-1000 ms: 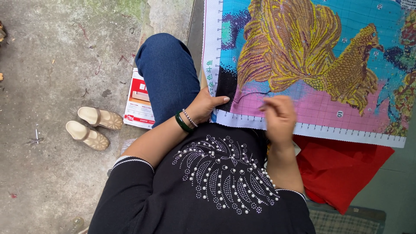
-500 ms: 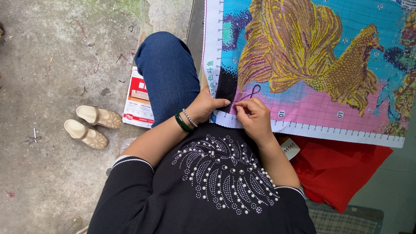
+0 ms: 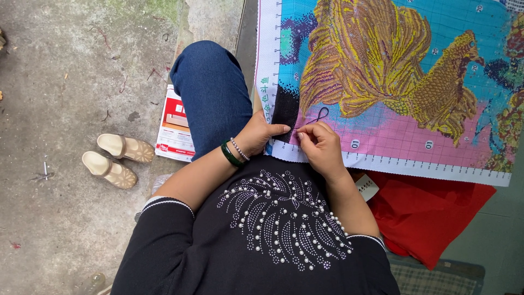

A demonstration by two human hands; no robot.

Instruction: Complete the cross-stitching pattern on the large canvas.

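Note:
A large cross-stitch canvas (image 3: 382,82) with a gold fish on blue and pink ground lies across my lap. My left hand (image 3: 261,135), with a green bangle and bead bracelet at the wrist, presses its thumb on the canvas's lower left edge beside a black stitched patch (image 3: 286,109). My right hand (image 3: 322,146) rests just right of it, fingers pinched on a needle I cannot make out, with a dark thread (image 3: 321,114) looping up over the pink area.
A pair of beige sandals (image 3: 117,158) sits on the concrete floor at left. A red and white booklet (image 3: 174,125) lies by my blue-jeaned knee (image 3: 210,87). Red cloth (image 3: 431,218) is under the canvas at right.
My right hand came down from a raised pull to the canvas edge beside my left thumb, and the thread loop has shrunk. The left hand has stayed put.

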